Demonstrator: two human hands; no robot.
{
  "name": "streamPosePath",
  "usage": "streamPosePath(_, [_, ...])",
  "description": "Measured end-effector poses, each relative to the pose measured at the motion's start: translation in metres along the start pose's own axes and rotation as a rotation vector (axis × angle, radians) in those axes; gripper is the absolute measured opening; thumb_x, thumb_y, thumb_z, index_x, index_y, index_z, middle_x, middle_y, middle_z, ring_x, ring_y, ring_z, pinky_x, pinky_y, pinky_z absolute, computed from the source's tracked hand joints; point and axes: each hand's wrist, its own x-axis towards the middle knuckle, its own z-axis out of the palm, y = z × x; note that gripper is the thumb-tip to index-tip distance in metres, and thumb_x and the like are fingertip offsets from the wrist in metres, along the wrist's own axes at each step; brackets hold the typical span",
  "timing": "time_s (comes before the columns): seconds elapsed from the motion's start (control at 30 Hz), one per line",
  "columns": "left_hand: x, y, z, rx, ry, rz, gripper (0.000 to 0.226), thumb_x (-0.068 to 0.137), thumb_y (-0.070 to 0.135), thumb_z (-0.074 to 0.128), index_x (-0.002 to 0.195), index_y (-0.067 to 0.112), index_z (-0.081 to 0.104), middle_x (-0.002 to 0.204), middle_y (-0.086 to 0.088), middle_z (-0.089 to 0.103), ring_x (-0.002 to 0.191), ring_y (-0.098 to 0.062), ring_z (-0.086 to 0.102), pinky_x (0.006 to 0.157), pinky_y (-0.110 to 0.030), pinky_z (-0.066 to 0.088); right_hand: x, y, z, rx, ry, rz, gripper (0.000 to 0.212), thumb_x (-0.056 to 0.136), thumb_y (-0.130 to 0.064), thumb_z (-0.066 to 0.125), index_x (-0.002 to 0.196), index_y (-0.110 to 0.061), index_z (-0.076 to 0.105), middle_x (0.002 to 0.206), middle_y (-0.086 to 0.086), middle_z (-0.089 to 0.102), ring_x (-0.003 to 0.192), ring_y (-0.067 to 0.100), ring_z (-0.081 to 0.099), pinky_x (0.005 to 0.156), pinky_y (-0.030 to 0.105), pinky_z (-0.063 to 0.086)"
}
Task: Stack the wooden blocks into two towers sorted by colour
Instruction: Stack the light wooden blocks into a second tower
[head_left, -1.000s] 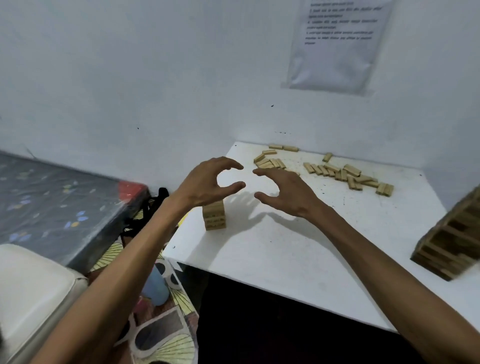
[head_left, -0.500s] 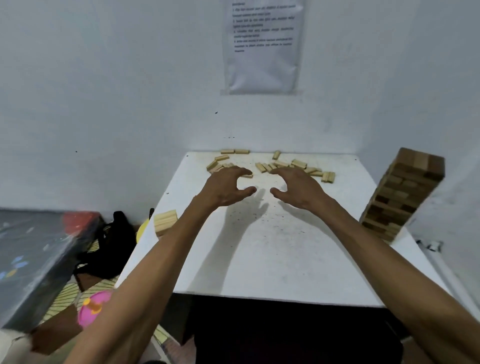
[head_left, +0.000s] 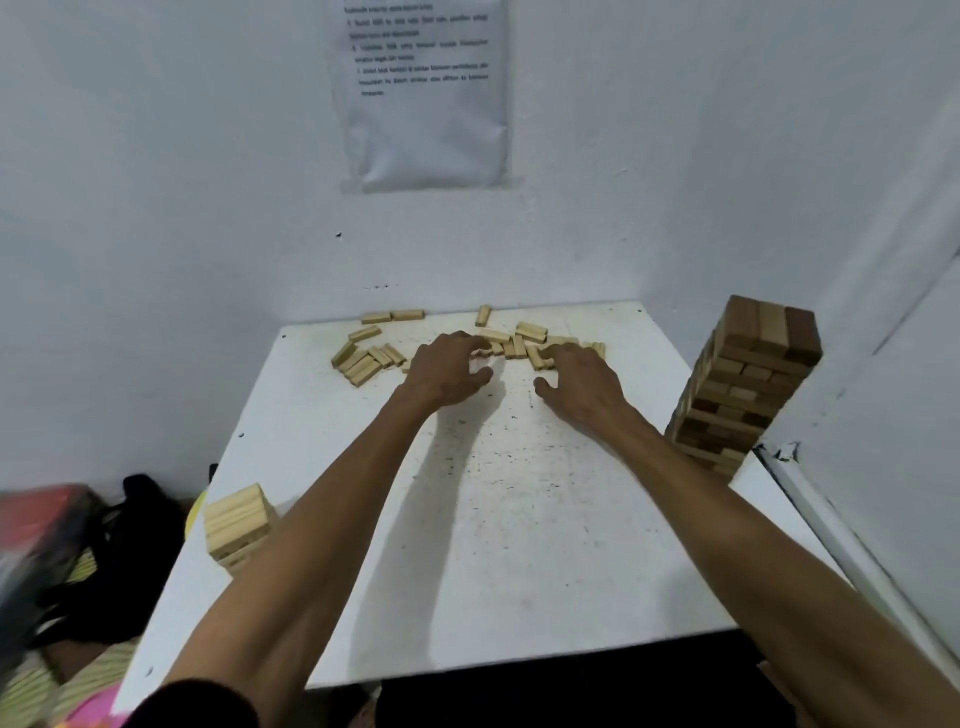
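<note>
Reaching hands (head_left: 449, 370) among loose blocks (head_left: 363, 358)

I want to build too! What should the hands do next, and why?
Probably close on a few of the loose blocks at the table's far edge. Both hands, left and right, are open and empty right over them, and the short pale tower still needs more.

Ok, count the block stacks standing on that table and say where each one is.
2. A short light stack stands at the white table's near left edge; a tall, mostly dark tower stands at its right edge. None seems hidden behind the arms.
</note>
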Motion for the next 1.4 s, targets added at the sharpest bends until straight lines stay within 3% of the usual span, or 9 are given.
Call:
streamPosePath(0.17, [0.039,0.001,0.013,-0.004,0.044,-0.070,0.041,0.098,0.043,0.062,0.137,0.030,0.064,0.145,-0.001,0.060,0.133,-0.027,0.053,0.106,-0.048,0.044,0.015,0.001,0.019,0.018,0.071,0.093,0.046,0.100,-0.043,0.060,0.137,-0.016,0.058,0.137,0.010,0.057,0.128,0.033,0.049,0.089,0.039,0.046])
streamPosePath(0.3, [0.058,0.005,0.027,0.004,0.102,-0.133,0.043,0.099,0.053,0.056,0.134,0.029,0.068,0.141,-0.007,0.060,0.133,-0.031,0.051,0.106,-0.049,0.040,0.028,0.003,0.033,0.005,0.146,0.121,0.041,0.097,-0.047,0.063,0.124,-0.016,0.064,0.127,0.010,0.061,0.120,0.033,0.051,0.083,0.040,0.046])
streamPosePath(0.53, [0.077,0.016,0.044,0.056,0.175,-0.277,0.053,0.095,0.068,0.053,0.121,0.026,0.073,0.125,-0.006,0.067,0.125,-0.032,0.052,0.102,-0.048,0.035,0.038,0.004,0.046,0.047,0.279,0.137,0.027,0.099,-0.034,0.063,0.116,-0.015,0.070,0.115,0.011,0.065,0.111,0.032,0.054,0.075,0.039,0.047])
streamPosePath(0.67, [0.078,0.022,0.050,0.062,0.227,-0.319,0.042,0.093,0.062,0.060,0.114,0.028,0.075,0.113,-0.003,0.070,0.116,-0.032,0.056,0.101,-0.048,0.033,0.036,0.007,0.050,0.087,0.315,0.138,0.023,0.093,-0.026,0.066,0.112,-0.013,0.071,0.110,0.011,0.066,0.106,0.031,0.053,0.071,0.037,0.044])
streamPosePath(0.83, [0.072,0.023,0.054,-0.118,0.266,-0.301,0.038,0.089,0.052,0.066,0.117,0.028,0.074,0.115,-0.001,0.072,0.118,-0.028,0.057,0.101,-0.045,0.032,0.029,0.008,0.047,0.163,0.323,0.150,0.023,0.089,-0.028,0.068,0.108,-0.016,0.071,0.109,0.006,0.065,0.104,0.028,0.053,0.068,0.034,0.044])
streamPosePath(1.0, [0.043,0.017,0.056,-0.301,0.354,-0.227,0.033,0.079,0.050,0.070,0.102,0.029,0.078,0.108,0.009,0.076,0.113,-0.021,0.062,0.095,-0.042,0.034,0.006,0.006,0.040,0.200,0.339,0.131,0.024,0.086,-0.031,0.071,0.106,-0.018,0.070,0.106,0.004,0.066,0.103,0.026,0.054,0.066,0.032,0.039])
streamPosePath(1.17, [-0.015,0.007,0.054,-0.281,0.368,-0.170,0.035,0.076,0.051,0.055,0.094,0.033,0.078,0.098,0.014,0.075,0.102,-0.017,0.065,0.089,-0.045,0.051,-0.035,0.002,0.036,0.230,0.333,0.061,0.026,0.083,-0.029,0.074,0.106,-0.016,0.072,0.101,0.004,0.067,0.098,0.026,0.055,0.066,0.034,0.043])
streamPosePath(1.4, [-0.109,0.008,0.050,-0.313,0.397,-0.132,0.019,0.079,0.049,0.062,0.086,0.035,0.073,0.093,0.019,0.072,0.098,-0.013,0.062,0.084,-0.045,0.050,-0.093,-0.013,0.029,0.300,0.317,-0.053,0.026,0.080,-0.027,0.076,0.104,-0.018,0.072,0.098,-0.001,0.069,0.095,0.022,0.055,0.068,0.036,0.048])
